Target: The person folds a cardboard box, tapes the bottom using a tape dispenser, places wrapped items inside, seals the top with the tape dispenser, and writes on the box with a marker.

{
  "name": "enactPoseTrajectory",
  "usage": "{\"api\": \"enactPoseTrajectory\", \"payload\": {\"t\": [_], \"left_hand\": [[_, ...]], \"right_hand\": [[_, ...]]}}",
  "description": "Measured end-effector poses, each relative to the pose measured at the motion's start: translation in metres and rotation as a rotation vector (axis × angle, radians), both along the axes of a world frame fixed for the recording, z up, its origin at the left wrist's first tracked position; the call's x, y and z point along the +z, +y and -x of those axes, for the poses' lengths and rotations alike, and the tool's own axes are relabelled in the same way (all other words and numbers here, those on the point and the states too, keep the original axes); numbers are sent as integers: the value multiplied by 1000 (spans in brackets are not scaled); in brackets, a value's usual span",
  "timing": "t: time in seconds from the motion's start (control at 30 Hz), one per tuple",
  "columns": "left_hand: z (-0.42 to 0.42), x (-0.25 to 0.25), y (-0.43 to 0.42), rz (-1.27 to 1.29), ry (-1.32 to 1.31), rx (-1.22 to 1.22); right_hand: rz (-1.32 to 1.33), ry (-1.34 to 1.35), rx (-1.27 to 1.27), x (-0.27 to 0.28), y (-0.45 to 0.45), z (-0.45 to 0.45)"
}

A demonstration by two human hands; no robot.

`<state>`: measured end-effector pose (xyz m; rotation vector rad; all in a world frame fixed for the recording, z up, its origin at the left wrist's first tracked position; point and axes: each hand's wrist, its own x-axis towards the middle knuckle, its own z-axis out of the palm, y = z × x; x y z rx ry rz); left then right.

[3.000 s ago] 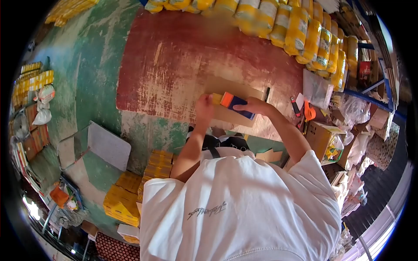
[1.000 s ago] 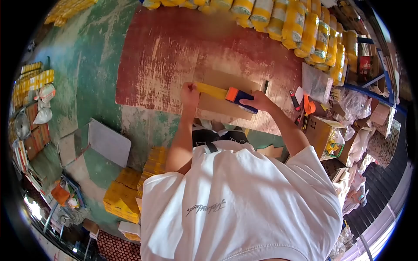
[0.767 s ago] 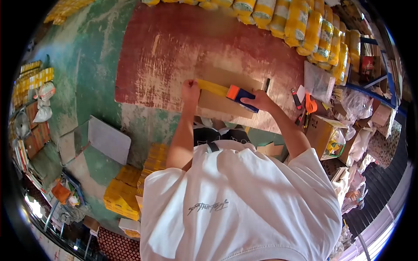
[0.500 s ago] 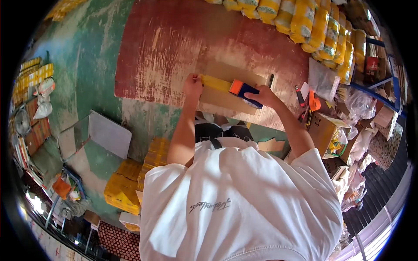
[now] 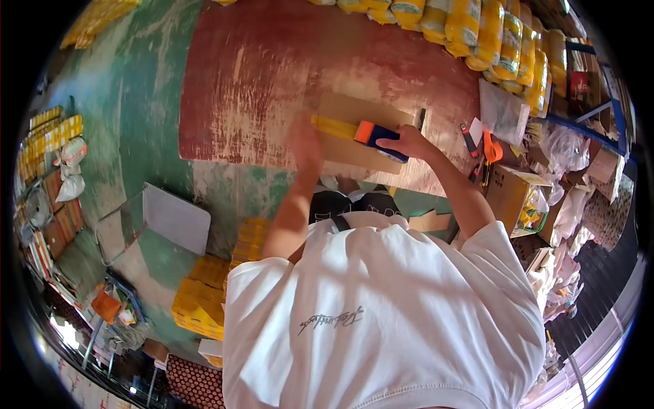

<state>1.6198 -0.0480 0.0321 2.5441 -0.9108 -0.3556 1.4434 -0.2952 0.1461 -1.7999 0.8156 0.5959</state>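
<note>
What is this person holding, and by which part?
The right hand grips the tape dispenser by its dark-blue end, opposite the orange end. Whether the blurred left hand holds anything, I cannot tell.

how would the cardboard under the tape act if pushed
The cardboard would probably slide rather than roll, as it lies flat on the table. It looks fairly stiff, its edges running straight. A push may also tug the tape, which runs across it to the dispenser.
</note>
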Motion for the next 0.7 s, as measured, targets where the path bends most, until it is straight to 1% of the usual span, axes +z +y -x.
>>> {"api": "enactPoseTrajectory", "payload": {"t": [0.1,0.2,0.3,0.37,0.43,0.5,0.6,0.67,0.7], "left_hand": [[23,33,-11,103,21,-492],[25,40,-11,91,15,-535],[25,42,-10,30,-84,-554],[24,53,-12,-69,-103,-480],[27,54,-15,-7,-52,-422],[25,46,-14,205,58,-362],[23,40,-14,280,33,-360],[29,26,-18,303,129,-156],[30,19,-25,318,178,-56]], "right_hand": [[35,33,99,-8,-2,1],[56,-67,73,-3,4,0],[80,73,117,24,6,-9],[148,61,164,-21,4,6],[236,72,198,-17,12,3],[241,78,207,-8,16,3],[248,62,231,-5,16,-5],[253,61,220,-1,17,-7],[229,12,185,-6,16,-5]]}}
